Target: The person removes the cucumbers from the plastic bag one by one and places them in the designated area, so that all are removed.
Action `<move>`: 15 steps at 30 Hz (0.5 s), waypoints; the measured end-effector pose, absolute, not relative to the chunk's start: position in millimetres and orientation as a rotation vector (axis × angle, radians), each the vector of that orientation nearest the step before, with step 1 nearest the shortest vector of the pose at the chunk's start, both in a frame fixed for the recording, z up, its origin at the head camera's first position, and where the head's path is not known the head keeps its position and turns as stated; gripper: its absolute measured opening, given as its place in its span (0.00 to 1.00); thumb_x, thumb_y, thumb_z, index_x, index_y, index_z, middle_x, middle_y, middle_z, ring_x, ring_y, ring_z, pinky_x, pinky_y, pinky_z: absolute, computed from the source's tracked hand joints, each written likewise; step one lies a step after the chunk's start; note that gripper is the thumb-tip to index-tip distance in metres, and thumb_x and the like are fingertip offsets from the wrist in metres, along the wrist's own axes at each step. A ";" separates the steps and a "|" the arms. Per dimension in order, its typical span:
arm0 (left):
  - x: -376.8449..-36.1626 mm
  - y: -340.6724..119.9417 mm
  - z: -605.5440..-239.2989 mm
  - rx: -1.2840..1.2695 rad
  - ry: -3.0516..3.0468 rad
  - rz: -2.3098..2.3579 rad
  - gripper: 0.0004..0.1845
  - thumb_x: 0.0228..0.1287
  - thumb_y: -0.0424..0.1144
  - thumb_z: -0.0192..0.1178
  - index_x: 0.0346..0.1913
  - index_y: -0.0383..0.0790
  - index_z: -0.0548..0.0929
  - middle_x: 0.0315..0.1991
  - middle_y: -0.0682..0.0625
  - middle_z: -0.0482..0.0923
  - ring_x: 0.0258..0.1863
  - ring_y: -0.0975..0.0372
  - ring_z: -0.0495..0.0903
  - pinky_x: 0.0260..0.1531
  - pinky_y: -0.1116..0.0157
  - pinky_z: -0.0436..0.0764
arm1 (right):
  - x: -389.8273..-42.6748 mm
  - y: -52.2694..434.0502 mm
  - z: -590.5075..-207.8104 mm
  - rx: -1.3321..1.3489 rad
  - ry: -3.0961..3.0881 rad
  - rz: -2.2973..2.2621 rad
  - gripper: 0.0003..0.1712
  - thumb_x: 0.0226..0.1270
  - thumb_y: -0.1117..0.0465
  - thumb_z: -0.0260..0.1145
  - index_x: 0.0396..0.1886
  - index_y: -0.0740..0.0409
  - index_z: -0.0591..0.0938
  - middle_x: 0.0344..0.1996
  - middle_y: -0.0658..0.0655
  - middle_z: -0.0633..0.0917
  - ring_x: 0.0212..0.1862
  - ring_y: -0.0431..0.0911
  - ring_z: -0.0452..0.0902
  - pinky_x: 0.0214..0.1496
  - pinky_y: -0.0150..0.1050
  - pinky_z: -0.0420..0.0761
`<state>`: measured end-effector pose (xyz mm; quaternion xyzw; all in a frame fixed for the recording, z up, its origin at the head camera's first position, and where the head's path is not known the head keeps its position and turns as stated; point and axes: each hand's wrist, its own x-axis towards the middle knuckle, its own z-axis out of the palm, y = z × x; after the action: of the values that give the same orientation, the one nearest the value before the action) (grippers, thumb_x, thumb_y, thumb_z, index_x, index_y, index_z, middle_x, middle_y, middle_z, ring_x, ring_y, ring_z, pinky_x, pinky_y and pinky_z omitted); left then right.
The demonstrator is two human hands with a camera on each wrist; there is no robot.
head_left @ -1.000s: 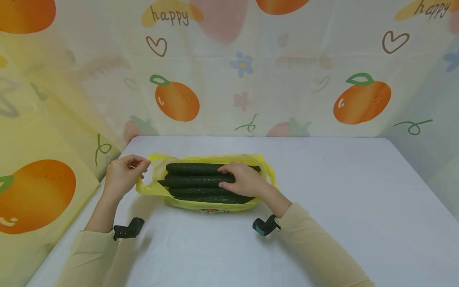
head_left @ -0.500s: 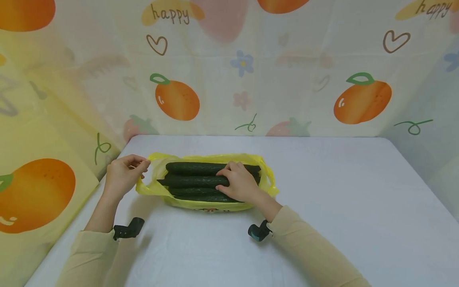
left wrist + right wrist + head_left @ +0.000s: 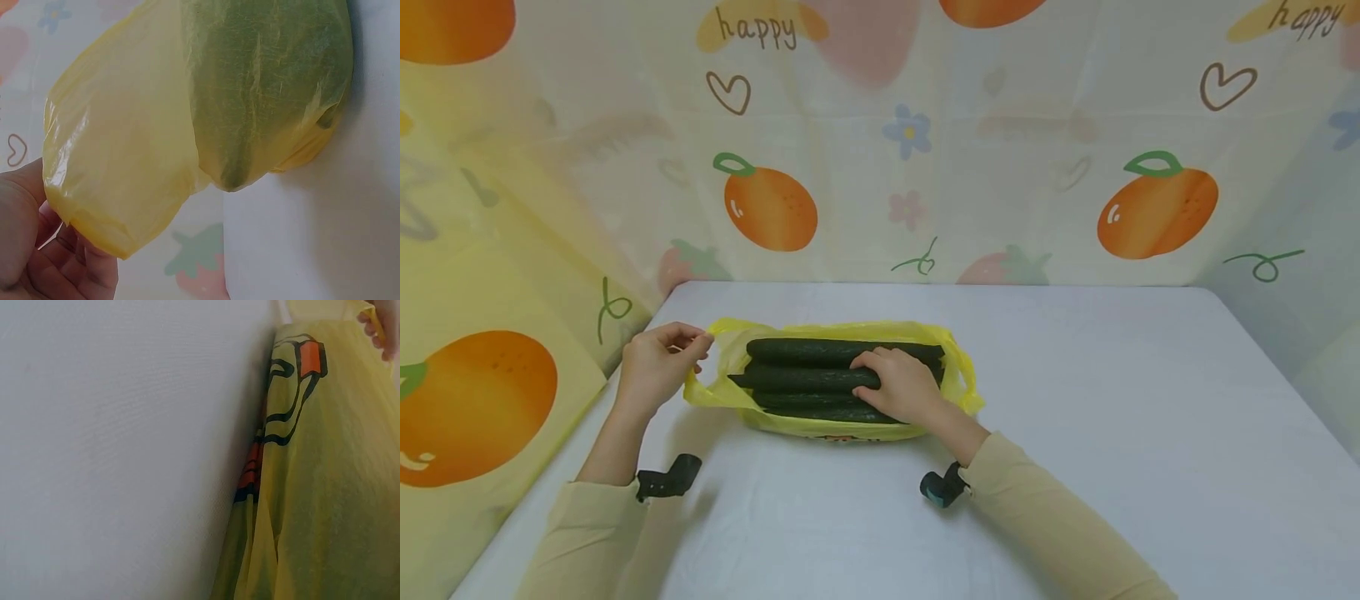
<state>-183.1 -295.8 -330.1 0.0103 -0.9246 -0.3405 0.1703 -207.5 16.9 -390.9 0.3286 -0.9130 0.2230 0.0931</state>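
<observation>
A yellow plastic bag lies open on the table, with several long dark green cucumbers side by side inside it. At the bag's left end, my left hand pinches its handle loop and holds it stretched outward; the left wrist view shows the thin plastic drawn taut from those fingers. My right hand reaches in from the right, its thumb and fingers curled over the middle cucumber. Only the bag's printed side fills the right wrist view, so the right hand is hidden there.
The white-covered table extends to the right of the bag. Behind it hangs a patterned curtain with printed oranges, and another fabric wall borders the left side. Each wrist carries a small black camera.
My right hand has shifted slightly left and its fingers have closed over the middle cucumber. The right handle loop has slumped outward. My left hand stays in place on its loop.
</observation>
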 end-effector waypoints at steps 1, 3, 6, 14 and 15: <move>-183.3 -295.9 -330.2 0.029 -2.627 -0.967 0.13 0.61 0.45 0.59 0.34 0.36 0.82 0.25 0.43 0.82 0.15 0.72 0.76 0.13 0.72 0.73 | -207.5 16.8 -390.4 0.981 -2.710 0.670 0.19 0.58 0.51 0.67 0.48 0.49 0.80 0.40 0.50 0.83 0.40 0.46 0.78 0.37 0.37 0.79; -183.5 -296.5 -330.0 0.028 -2.627 -0.966 0.13 0.61 0.45 0.59 0.34 0.36 0.82 0.24 0.44 0.82 0.15 0.72 0.76 0.13 0.72 0.72 | -207.6 16.5 -389.0 0.991 -2.721 0.695 0.19 0.58 0.52 0.67 0.49 0.50 0.80 0.40 0.51 0.83 0.40 0.46 0.78 0.38 0.37 0.79; -183.3 -296.8 -329.1 0.027 -2.625 -0.963 0.13 0.61 0.45 0.60 0.34 0.36 0.82 0.23 0.47 0.81 0.15 0.72 0.76 0.13 0.72 0.72 | -208.0 16.4 -386.8 1.010 -2.742 0.726 0.19 0.59 0.53 0.66 0.50 0.51 0.79 0.40 0.52 0.82 0.39 0.46 0.78 0.39 0.37 0.79; -184.7 -295.6 -328.3 0.027 -2.635 -0.990 0.13 0.61 0.45 0.60 0.34 0.36 0.82 0.24 0.46 0.81 0.15 0.71 0.76 0.14 0.72 0.72 | -207.6 16.8 -377.6 1.010 -2.756 0.735 0.18 0.60 0.53 0.66 0.50 0.51 0.79 0.42 0.52 0.82 0.41 0.46 0.78 0.41 0.38 0.79; -185.0 -295.3 -328.3 0.028 -2.634 -0.990 0.13 0.61 0.45 0.60 0.34 0.36 0.82 0.23 0.47 0.81 0.15 0.70 0.76 0.14 0.72 0.72 | -207.7 17.0 -376.0 1.009 -2.753 0.730 0.18 0.60 0.53 0.66 0.50 0.51 0.79 0.42 0.52 0.82 0.41 0.46 0.78 0.41 0.38 0.79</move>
<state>-185.0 -295.3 -328.3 0.0098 -0.9235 -0.3472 0.1628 -207.7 17.0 -376.0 0.3333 -0.9095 0.2411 0.0601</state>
